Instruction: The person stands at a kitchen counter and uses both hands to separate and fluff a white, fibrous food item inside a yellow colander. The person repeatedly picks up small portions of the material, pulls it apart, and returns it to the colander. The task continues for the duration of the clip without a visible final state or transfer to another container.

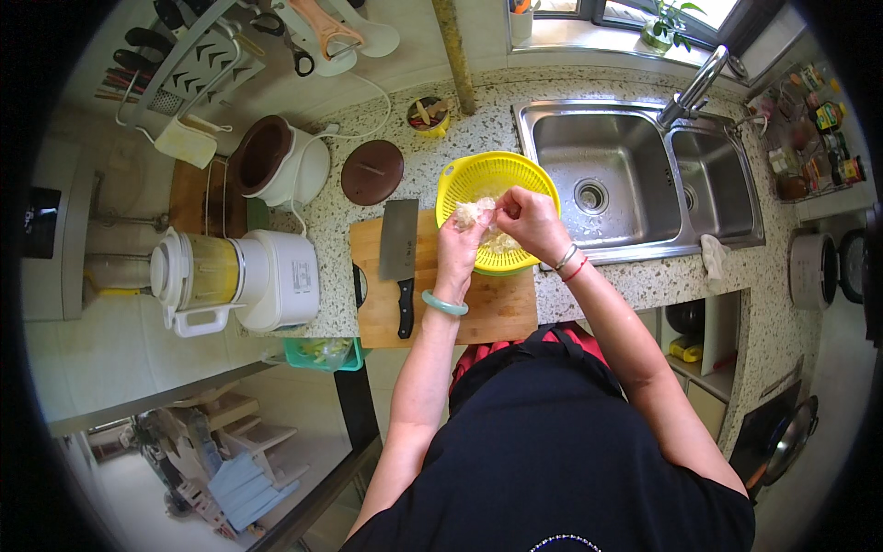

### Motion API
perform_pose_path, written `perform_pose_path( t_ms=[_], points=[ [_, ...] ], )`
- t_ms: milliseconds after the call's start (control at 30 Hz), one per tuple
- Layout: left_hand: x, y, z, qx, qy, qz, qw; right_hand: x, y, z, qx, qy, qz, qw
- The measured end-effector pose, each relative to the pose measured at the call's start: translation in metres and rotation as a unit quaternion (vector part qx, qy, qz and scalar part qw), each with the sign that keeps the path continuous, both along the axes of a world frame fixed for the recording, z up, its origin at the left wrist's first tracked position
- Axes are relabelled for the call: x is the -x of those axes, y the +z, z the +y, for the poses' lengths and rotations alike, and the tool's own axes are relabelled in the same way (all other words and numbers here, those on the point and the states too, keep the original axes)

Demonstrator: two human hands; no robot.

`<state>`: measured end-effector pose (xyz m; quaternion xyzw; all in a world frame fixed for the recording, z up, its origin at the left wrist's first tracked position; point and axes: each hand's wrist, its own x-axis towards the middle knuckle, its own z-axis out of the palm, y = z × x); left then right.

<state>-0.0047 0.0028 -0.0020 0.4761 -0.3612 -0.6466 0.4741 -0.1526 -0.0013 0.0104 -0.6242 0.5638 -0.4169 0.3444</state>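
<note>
Observed from beside the counter: the person stands at a speckled stone countertop, both hands raised over a yellow colander that sits partly on a wooden cutting board and just left of the double steel sink. The left hand has its fingers closed around a pale, whitish clump of food, held just above the colander's near rim; a green bangle rings that wrist. The right hand is curled, fingertips pinched onto the same clump from the other side, so both hands are clamped on it and nearly touching each other. Red and silver bracelets sit on the right wrist. More of the pale material lies inside the colander beneath the hands. A cleaver with a black handle lies flat on the left part of the board, blade pointing away from the person, apart from both hands. Further left: a white blender with a yellowish jug, a white pot with a brown interior, open, and its brown lid lying flat on the counter beside it. A small yellow cup stands behind the colander. The tap rises at the back of the sink; a white cloth hangs on the sink's front edge.
</note>
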Motion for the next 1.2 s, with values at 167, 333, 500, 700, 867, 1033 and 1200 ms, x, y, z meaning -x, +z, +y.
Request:
perform_pose_path(
  t_ms=[167, 333, 500, 700, 867, 1033, 1200],
  points=[
    [-0.004, -0.008, -0.002, -0.019, -0.016, 0.057, 0.998, -0.003, 0.002, 0.002, -0.030, -0.026, -0.015, 0.999],
    [-0.009, -0.003, -0.004, -0.054, -0.028, 0.133, 0.989, 0.005, -0.013, -0.001, -0.092, -0.065, -0.133, 0.985],
    [-0.016, -0.002, -0.012, -0.117, -0.051, 0.205, 0.970, 0.009, -0.032, 0.002, -0.062, -0.044, -0.060, 0.995],
    [-0.023, -0.007, -0.019, -0.171, -0.098, 0.280, 0.940, 0.008, -0.027, 0.010, -0.164, -0.090, -0.312, 0.931],
    [-0.017, -0.018, -0.023, -0.183, -0.151, 0.300, 0.924, 0.001, -0.033, 0.022, -0.228, -0.079, -0.409, 0.880],
    [-0.013, -0.009, -0.020, -0.182, -0.142, 0.298, 0.926, 0.004, -0.022, 0.029, -0.189, -0.078, -0.480, 0.853],
    [-0.017, -0.009, -0.025, -0.142, -0.113, 0.229, 0.956, 0.005, -0.025, 0.029, -0.090, -0.092, -0.153, 0.980]
  ],
)
